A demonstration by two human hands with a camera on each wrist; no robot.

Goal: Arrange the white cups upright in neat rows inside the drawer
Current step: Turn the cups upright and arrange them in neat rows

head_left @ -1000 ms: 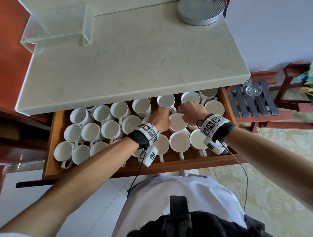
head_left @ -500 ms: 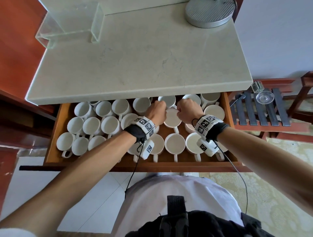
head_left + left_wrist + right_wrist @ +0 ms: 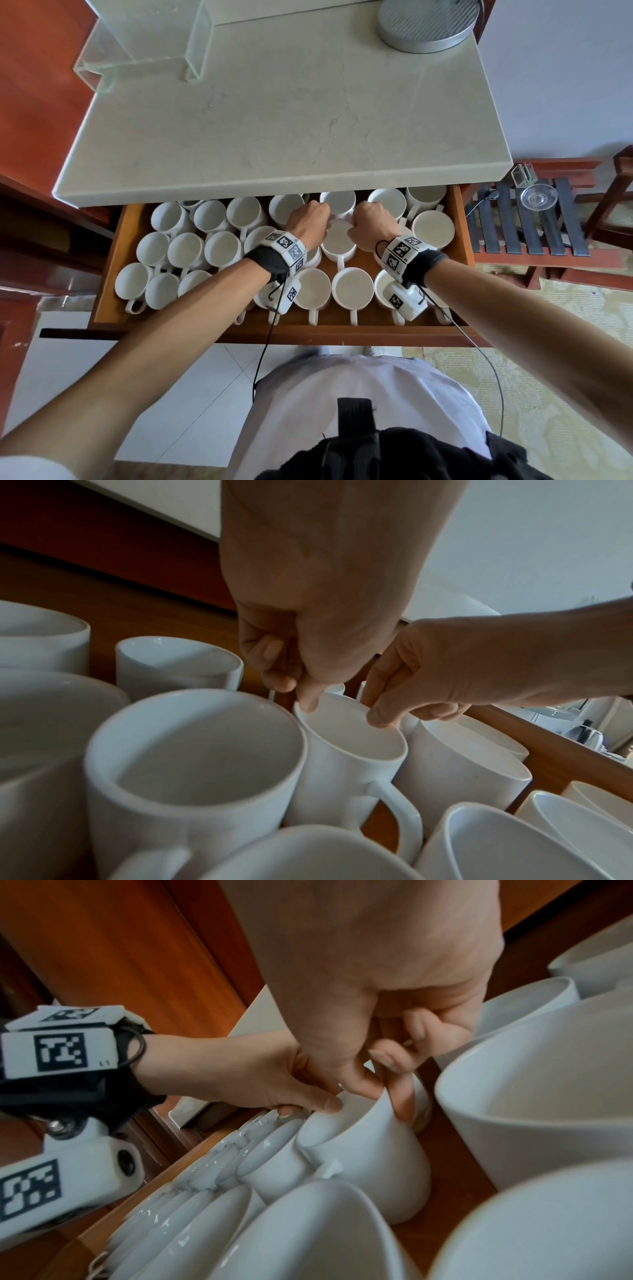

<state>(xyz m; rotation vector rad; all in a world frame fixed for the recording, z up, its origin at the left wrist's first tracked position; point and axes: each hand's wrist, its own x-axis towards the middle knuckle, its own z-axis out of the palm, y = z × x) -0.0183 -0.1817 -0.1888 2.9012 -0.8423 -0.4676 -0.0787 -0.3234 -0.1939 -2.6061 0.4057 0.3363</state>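
Note:
The open wooden drawer (image 3: 274, 334) is packed with upright white cups in rough rows, several with handles toward me. Both hands hold one cup (image 3: 339, 240) in the middle row, right of centre. My left hand (image 3: 313, 219) pinches its left rim, thumb inside (image 3: 308, 702). My right hand (image 3: 363, 222) pinches the right rim, thumb inside and a finger (image 3: 400, 1096) down the outer wall. The same cup (image 3: 352, 750) (image 3: 369, 1150) stands upright with its handle toward me, tight against the neighbouring cups (image 3: 192, 750).
A pale stone countertop (image 3: 274, 120) overhangs the back row of cups. It carries a clear acrylic stand (image 3: 144, 44) and a round metal disc (image 3: 428, 20). At the right stands a wooden slatted rack (image 3: 534, 226) with a glass dish (image 3: 539, 197).
Both hands have stayed on the same cup and shifted it slightly toward the back of the drawer. The head view has moved a little.

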